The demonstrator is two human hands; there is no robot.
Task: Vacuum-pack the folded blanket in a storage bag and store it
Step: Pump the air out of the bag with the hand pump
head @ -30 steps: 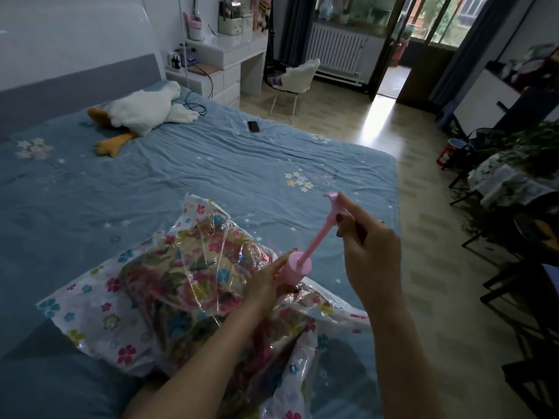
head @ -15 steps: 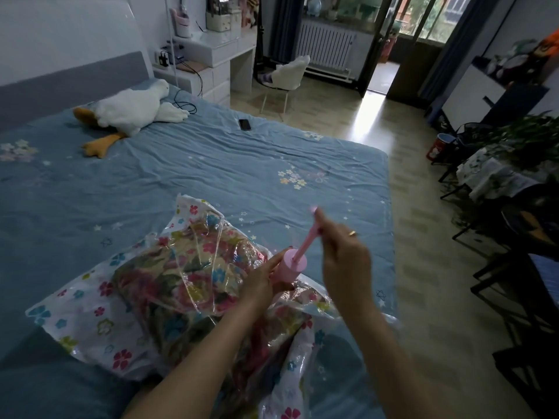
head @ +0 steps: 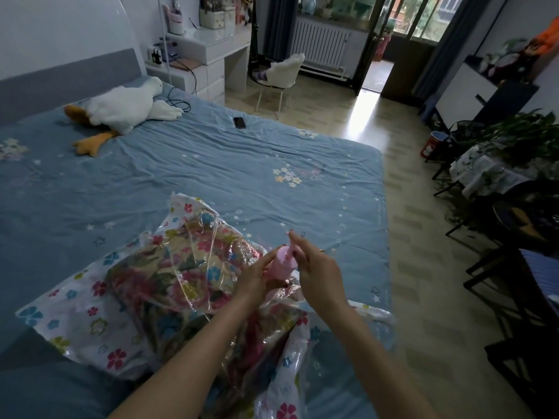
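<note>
right hand pinches the plunger handle, left hand wraps the pink pump barrel standing on the storage bag, the folded blanket sealed inside on the bed. a tilted barrel could break the seal and leak air.

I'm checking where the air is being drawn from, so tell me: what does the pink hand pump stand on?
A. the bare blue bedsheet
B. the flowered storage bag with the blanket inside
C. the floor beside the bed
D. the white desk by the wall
B: the pink hand pump, gripped by the left hand, stands on the storage bag that holds the blanket.
</note>
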